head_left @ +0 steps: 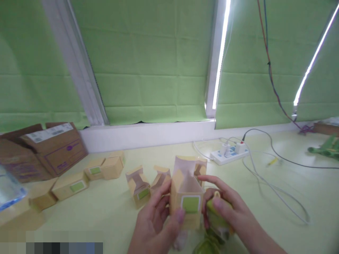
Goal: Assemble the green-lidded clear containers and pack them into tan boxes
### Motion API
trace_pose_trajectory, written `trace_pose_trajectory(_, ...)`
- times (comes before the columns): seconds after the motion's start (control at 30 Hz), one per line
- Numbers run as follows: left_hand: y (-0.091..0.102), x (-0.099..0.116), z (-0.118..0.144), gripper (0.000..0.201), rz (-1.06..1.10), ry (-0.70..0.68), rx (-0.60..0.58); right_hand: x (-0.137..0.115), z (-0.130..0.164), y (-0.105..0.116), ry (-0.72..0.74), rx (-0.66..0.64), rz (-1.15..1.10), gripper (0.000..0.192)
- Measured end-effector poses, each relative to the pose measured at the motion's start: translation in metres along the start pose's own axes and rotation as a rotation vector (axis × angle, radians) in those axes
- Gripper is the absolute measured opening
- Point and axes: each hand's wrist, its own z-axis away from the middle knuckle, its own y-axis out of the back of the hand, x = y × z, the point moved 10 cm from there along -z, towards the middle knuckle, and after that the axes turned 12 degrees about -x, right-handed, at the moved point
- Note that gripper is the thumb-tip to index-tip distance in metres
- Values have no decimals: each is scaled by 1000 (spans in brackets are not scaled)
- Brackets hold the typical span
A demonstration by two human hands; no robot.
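- Bottom edge: a green item (209, 243) under the hands is cut off, identity unclear.
- Left hand (156, 220) clamps the small tan carton (186, 197) upright, thumb on its green label, top flaps open; contents not visible.
- Right hand (233, 211) is closed round a green-and-yellow object (215, 213), touching the carton's side.
- Behind: open cartons (139, 185); closed ones (70, 186) further left.
- Far: power strip (230, 152), brown shipping box (45, 148).

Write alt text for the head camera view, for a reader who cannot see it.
Two bare hands hold an open tan carton with a green label over a pale table: the left hand grips its front, the right hand holds a green item beside it. More small cartons, a brown box and a power strip lie behind.
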Motion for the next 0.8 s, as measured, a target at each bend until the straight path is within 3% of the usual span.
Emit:
trace_pose_trajectory(0.1,-10,0,1,57,-136,-32,-106,-13,3,-6,61,5,300,55)
trace_pose_trajectory(0.17,-6,2,1,56,-257,-51,-83,-19,3,0,64,37,355,50)
trace_pose_trajectory(0.23,4,4,1,52,-351,-55,-2,-26,4,21,52,145,381,47)
trace_pose_trajectory(0.3,14,5,-1,47,-400,-49,61,-38,9,55,49,341,495,47)
trace_pose_trajectory(0.4,20,5,-4,45,-429,-40,72,-56,18,96,-15,576,905,46)
trace_pose_trajectory(0.43,21,4,-5,45,-437,-37,58,-54,17,104,-74,579,1045,43)
trace_pose_trajectory(0.5,22,2,-7,46,-446,-33,37,-34,11,115,-239,464,1197,39)
trace_pose_trajectory(0.63,22,-2,-7,47,-442,-30,17,-15,12,126,-344,401,1226,50)
trace_pose_trajectory(0.73,25,0,-7,44,-447,-45,27,-30,24,133,-320,534,1158,63)
trace_pose_trajectory(0.8,25,1,-7,40,-449,-49,18,-48,32,130,-209,609,1091,50)
